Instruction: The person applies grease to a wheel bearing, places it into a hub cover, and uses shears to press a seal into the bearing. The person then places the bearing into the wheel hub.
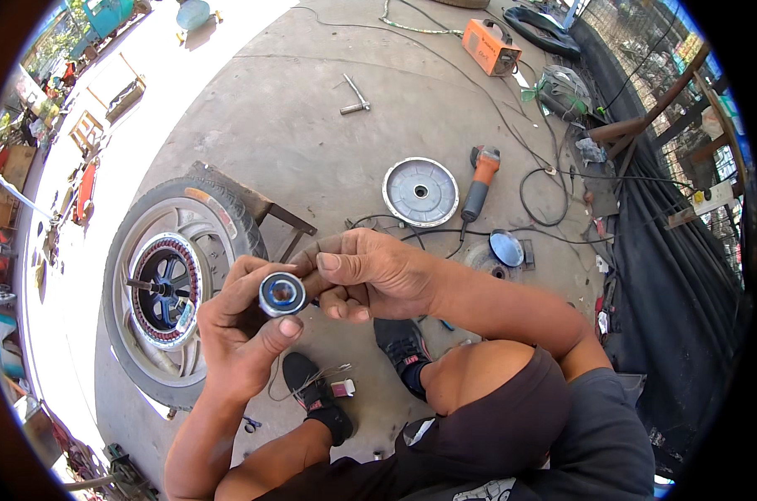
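A small round ball bearing (282, 294) with a dark seal and shiny steel rims is pinched between the thumb and fingers of my left hand (241, 321). Its flat side and centre hole face up toward me. Close on its right is my right hand (358, 271), fingers curled and thumb bent over them; its fingertips reach the bearing's edge, and whether they grip anything is hidden. To the left of both hands leans a hub-motor wheel (128, 250) with a tyre, its copper-wound core and axle exposed.
A round metal hub cover (421, 192) lies on the concrete beside an orange angle grinder (482, 184). Farther off are a T-shaped tool (356, 96) and an orange welding machine (490, 48). Cables (524, 200) run across the right side. A small pink-and-white box (343, 388) sits between my shoes.
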Demonstrator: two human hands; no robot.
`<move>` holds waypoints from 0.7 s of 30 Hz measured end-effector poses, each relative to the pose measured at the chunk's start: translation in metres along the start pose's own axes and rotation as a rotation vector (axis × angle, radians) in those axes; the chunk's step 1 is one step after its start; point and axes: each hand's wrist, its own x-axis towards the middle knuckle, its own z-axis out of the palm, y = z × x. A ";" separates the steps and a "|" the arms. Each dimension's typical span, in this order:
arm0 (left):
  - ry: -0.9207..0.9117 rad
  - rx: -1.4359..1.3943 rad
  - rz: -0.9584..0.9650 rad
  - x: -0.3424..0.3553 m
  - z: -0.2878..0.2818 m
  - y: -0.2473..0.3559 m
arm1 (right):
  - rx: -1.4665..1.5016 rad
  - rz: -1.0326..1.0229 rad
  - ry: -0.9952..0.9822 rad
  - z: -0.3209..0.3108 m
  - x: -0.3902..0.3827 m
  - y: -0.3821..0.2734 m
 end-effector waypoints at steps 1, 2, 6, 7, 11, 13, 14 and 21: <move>0.045 0.008 -0.014 -0.005 -0.005 -0.005 | -0.074 0.001 0.121 -0.016 0.001 -0.001; 0.086 0.016 -0.028 -0.011 -0.012 -0.011 | -0.147 0.000 0.246 -0.044 0.001 0.003; 0.309 -0.018 -0.042 -0.020 -0.025 -0.018 | -0.385 -0.014 0.977 -0.205 -0.026 0.016; 0.323 -0.025 -0.052 -0.022 -0.028 -0.023 | -0.384 0.001 1.139 -0.243 -0.037 0.018; 0.341 -0.052 -0.113 -0.029 -0.037 -0.029 | -0.359 -0.031 1.462 -0.341 -0.058 0.029; 0.297 -0.071 -0.121 -0.029 -0.037 -0.030 | -0.262 -0.067 1.510 -0.367 -0.054 0.030; 0.298 -0.080 -0.128 -0.024 -0.033 -0.027 | -0.211 -0.072 1.577 -0.374 -0.047 0.027; 0.308 -0.066 -0.182 -0.034 -0.042 -0.031 | -0.012 -0.199 1.513 -0.397 -0.029 0.009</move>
